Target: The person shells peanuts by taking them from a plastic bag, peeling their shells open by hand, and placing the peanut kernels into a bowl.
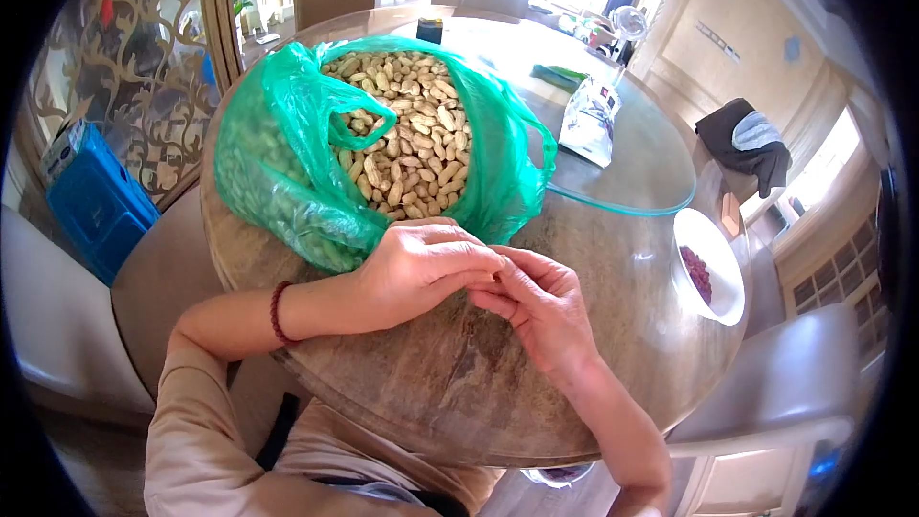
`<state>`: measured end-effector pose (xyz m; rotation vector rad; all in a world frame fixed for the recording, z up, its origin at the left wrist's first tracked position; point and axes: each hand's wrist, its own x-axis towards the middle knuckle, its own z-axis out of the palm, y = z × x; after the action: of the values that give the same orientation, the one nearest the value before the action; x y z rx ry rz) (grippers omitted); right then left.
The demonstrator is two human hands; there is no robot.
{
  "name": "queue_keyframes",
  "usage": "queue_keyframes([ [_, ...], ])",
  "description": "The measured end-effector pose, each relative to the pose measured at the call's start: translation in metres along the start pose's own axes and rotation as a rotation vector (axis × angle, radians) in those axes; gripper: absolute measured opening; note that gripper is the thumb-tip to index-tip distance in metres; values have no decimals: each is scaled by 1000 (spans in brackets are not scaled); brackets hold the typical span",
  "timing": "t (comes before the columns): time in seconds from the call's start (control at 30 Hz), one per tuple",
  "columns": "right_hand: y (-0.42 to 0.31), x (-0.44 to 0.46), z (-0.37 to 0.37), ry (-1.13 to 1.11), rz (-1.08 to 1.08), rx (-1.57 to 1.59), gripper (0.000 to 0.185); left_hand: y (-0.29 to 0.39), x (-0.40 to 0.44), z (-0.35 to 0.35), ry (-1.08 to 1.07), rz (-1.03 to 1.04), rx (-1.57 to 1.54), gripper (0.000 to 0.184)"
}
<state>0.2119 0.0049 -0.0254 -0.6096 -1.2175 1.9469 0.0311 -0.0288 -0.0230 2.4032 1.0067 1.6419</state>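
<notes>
My left hand [421, 263] and my right hand [546, 311] meet just in front of an open green plastic bag [278, 201]. Both are closed, fingertips pinched together at one spot. Between them shows a small reddish-brown bit of what looks like a peanut [497, 277], mostly hidden by the fingers. Unshelled peanuts [421, 144] fill the bag, whose mouth is spread wide with its handles loose. To the right, a white bowl [728, 287] holds a small heap of dark red kernels [696, 274] at its bottom.
The round table [412, 373] has a marbled top and a glass disc [661, 182]. On it lie a white packet [591, 120], a green packet [558, 77] and a small dark box [430, 31]. Chairs stand around; a blue bin [100, 201] is at left. A container [557, 475] shows below the table edge.
</notes>
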Motion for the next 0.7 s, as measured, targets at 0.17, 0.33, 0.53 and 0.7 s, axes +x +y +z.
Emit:
queue_keyframes([
  [0.17,-3,-2,0,-33,83,96,26,-2,1,-4,-97,60,52,21],
  [0.33,-3,-2,-3,-65,118,159,26,-2,2,-5,-95,43,69,21],
  [0.53,-2,-2,-2,-12,85,116,24,1,3,-5,-89,10,28,20],
  [0.7,2,-1,-6,-21,124,201,22,3,5,-5,-131,23,13,19],
])
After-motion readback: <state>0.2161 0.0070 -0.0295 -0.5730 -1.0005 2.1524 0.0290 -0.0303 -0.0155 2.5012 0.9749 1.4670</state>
